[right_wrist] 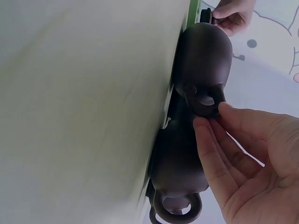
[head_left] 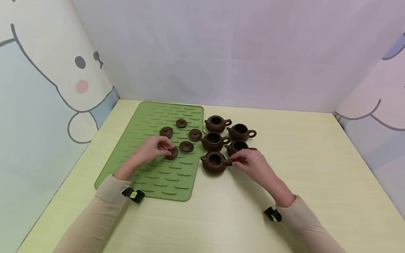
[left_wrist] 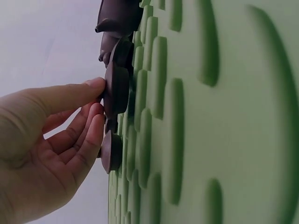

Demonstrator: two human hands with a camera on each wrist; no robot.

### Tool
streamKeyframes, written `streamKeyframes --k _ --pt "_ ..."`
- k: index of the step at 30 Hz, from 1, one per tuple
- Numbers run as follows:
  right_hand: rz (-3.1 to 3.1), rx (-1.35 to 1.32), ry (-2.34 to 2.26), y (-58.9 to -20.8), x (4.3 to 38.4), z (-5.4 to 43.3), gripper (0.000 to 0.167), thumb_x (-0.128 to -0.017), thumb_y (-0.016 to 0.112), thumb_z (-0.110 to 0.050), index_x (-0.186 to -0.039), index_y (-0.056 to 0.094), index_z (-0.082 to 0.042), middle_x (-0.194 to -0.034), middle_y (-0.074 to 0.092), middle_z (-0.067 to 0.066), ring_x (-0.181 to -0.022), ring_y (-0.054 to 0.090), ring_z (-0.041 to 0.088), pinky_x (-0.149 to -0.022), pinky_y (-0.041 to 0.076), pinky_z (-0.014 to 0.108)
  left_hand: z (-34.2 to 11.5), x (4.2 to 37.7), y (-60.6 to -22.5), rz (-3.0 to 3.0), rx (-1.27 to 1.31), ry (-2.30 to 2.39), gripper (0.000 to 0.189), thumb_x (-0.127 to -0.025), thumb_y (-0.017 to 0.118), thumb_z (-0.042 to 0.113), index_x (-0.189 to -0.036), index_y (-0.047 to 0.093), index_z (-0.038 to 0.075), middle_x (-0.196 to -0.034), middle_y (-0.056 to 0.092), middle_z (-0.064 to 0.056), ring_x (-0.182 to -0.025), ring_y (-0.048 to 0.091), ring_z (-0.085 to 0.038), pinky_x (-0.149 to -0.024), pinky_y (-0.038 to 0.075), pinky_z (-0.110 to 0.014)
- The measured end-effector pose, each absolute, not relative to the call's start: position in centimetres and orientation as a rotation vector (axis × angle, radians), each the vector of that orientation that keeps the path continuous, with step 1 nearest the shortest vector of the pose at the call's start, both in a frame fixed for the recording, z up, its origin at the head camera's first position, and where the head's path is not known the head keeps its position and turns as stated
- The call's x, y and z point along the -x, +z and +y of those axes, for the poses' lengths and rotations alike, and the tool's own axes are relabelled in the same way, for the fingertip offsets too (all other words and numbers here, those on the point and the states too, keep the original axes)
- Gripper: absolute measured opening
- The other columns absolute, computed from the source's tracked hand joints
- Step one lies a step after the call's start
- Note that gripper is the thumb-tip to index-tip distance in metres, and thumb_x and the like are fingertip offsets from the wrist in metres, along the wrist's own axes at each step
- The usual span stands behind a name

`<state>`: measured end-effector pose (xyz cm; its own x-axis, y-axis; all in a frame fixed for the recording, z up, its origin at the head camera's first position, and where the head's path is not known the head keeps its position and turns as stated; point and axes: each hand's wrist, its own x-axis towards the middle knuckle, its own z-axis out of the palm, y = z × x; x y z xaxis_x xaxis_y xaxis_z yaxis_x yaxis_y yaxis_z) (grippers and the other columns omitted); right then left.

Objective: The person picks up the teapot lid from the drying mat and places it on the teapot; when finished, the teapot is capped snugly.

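Observation:
My left hand pinches a dark brown teapot lid by its knob, over the green mat. In the left wrist view, the thumb and fingertips meet at the knob of this lid; whether it touches the mat I cannot tell. My right hand holds the handle of the nearest lidless brown teapot between thumb and fingers. That teapot has its handle toward the hand in the right wrist view. The right hand partly covers a second teapot just behind.
Several more lids, such as one beside the left hand, lie on the ribbed green mat. Other open teapots stand close together at the mat's right edge. The pale wooden table meets a wall behind.

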<state>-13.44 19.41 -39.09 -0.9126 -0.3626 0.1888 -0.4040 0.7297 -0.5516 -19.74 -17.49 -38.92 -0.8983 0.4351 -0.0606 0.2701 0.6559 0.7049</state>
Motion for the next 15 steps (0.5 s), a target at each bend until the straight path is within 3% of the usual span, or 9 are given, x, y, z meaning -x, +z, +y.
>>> streamKeyframes --k 15 --pt "-2.862 -0.622 0.892 -39.1 13.4 19.3 0.013 -0.084 0.079 -0.007 -0.095 0.078 -0.013 -0.09 0.075 -0.003 -0.084 0.069 0.012 -0.075 0.058 0.03 -15.5 19.8 -37.4 2.684 -0.628 1.033 0.017 -0.088 0.075 0.008 -0.105 0.074 0.01 -0.099 0.074 -0.006 -0.089 0.068 -0.017 -0.08 0.059 -0.034"
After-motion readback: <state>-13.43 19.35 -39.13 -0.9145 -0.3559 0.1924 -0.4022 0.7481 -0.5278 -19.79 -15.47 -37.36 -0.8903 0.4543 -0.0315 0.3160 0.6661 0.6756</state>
